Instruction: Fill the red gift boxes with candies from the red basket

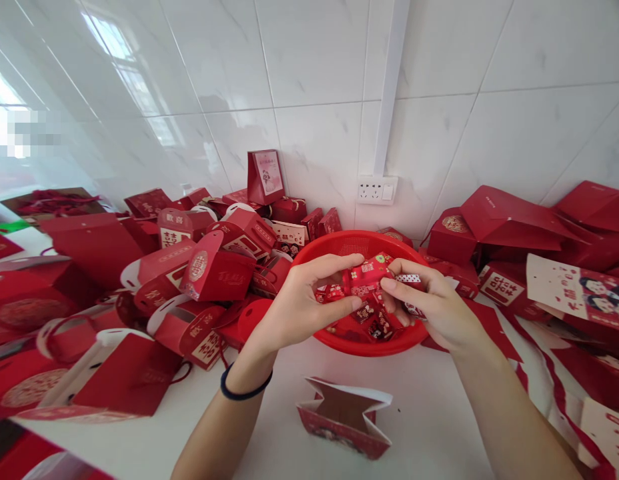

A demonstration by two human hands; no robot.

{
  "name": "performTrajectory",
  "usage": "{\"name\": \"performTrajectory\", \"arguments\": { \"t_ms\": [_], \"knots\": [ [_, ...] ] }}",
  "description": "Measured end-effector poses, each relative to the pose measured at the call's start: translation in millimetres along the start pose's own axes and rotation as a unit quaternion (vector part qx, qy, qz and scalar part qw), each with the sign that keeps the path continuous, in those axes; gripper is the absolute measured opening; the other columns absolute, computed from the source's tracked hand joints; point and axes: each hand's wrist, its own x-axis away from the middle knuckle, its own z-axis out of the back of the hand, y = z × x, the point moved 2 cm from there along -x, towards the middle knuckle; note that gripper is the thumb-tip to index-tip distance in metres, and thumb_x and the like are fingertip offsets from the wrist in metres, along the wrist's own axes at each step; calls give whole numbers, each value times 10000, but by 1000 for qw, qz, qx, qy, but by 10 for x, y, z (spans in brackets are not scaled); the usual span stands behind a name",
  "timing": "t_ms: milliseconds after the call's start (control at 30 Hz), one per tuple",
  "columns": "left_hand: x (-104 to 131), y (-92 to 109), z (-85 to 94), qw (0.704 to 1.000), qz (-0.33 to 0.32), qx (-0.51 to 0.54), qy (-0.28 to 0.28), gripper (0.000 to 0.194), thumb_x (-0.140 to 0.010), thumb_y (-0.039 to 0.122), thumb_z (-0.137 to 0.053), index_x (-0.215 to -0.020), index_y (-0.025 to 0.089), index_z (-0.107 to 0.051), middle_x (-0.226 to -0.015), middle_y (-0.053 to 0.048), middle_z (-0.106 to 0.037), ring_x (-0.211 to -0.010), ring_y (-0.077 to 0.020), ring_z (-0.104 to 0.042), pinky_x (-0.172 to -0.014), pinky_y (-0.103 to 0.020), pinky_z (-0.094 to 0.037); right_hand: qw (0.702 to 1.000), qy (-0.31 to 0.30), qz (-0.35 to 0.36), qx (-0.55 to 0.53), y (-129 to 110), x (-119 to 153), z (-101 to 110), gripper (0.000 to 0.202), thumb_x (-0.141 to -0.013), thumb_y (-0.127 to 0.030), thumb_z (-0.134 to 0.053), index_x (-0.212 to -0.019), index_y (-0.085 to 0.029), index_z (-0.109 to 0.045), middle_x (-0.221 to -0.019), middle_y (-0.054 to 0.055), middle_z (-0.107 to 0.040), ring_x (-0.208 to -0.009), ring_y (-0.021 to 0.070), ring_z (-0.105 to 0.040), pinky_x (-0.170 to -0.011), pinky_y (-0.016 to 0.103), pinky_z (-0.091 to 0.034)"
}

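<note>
A red plastic basket with small red wrapped packets in it stands in front of me. Above it, my left hand has thumb and fingers around the left end of a shiny red packet with printed patterns. My right hand pinches the same packet's right end, its thumb on top. Against the right fingers also lies a piece with a white, black-dotted edge; its shape is mostly hidden. Nearer to me, a small red paper gift bag stands on the table with its mouth open upward.
Red gift boxes with handles are piled at the left on the white table. More red bags and cream printed cards crowd the right. Behind is a tiled wall with a socket.
</note>
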Motion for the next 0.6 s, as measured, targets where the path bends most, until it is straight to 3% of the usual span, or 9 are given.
{"name": "performTrajectory", "arguments": {
  "t_ms": [600],
  "knots": [
    [-6,-20,-6,1000,4,17,0,473,-787,241,-856,-1250,210,-770,-1193,-115,-757,-930,-233,-719,-821,-375,-646,1000,-9,-17,0,-7,-7,-6,383,-831,-513,-800,-749,-216,-574,-588,-18,-638,-442,95,-501,-422,230,-363]
  ]
}}
